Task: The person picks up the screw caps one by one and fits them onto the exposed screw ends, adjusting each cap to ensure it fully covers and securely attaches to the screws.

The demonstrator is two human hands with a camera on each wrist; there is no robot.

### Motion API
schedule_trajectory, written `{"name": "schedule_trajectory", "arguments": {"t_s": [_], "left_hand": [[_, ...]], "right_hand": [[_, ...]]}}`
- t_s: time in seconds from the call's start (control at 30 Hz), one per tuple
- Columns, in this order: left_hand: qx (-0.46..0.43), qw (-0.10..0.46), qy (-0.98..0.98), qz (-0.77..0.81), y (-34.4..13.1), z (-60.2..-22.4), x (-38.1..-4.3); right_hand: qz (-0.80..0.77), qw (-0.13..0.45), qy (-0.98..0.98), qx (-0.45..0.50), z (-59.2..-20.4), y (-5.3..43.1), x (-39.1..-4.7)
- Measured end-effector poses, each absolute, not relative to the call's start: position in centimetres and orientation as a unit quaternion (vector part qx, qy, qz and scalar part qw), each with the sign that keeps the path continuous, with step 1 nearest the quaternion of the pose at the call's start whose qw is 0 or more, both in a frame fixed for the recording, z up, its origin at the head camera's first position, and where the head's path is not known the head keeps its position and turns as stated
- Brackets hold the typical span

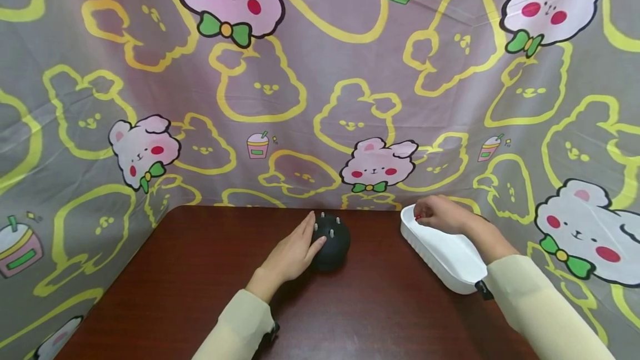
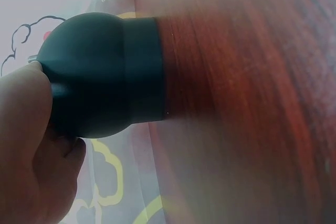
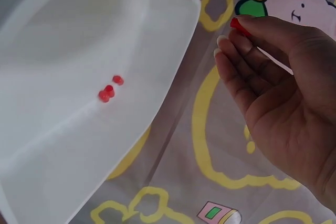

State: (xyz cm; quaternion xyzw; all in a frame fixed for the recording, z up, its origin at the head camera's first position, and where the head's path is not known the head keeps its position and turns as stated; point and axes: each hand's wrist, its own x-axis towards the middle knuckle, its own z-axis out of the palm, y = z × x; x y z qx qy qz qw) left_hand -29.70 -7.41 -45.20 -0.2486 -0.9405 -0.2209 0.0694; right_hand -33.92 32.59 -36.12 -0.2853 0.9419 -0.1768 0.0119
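A black ball-shaped object (image 1: 334,244) with several short metal pins on top stands on the brown table; in the left wrist view its flat-sided base (image 2: 144,69) meets the tabletop. My left hand (image 1: 290,251) rests against its left side, fingers straight, thumb laid on the near upper surface. At the far end of the white tray (image 1: 450,251), my right hand (image 1: 445,214) pinches a small red plastic piece (image 3: 240,26) between thumb and forefinger. More small red pieces (image 3: 107,93) lie inside the tray, in the right wrist view.
The dark brown table (image 1: 210,282) ends at a hanging cloth (image 1: 310,88) with cartoon bunnies, which runs behind and along both sides. A black strap or band (image 1: 484,290) shows at the right wrist beside the tray's near end.
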Motion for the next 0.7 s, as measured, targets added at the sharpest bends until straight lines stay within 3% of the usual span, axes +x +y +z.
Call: {"name": "schedule_trajectory", "arguments": {"t_s": [0.7], "left_hand": [[-0.255,0.074,-0.937,-0.228,-7.4,-45.3,-29.7]], "right_hand": [[-0.225,0.017,0.932,-0.282,-35.4,29.4,-33.1]]}}
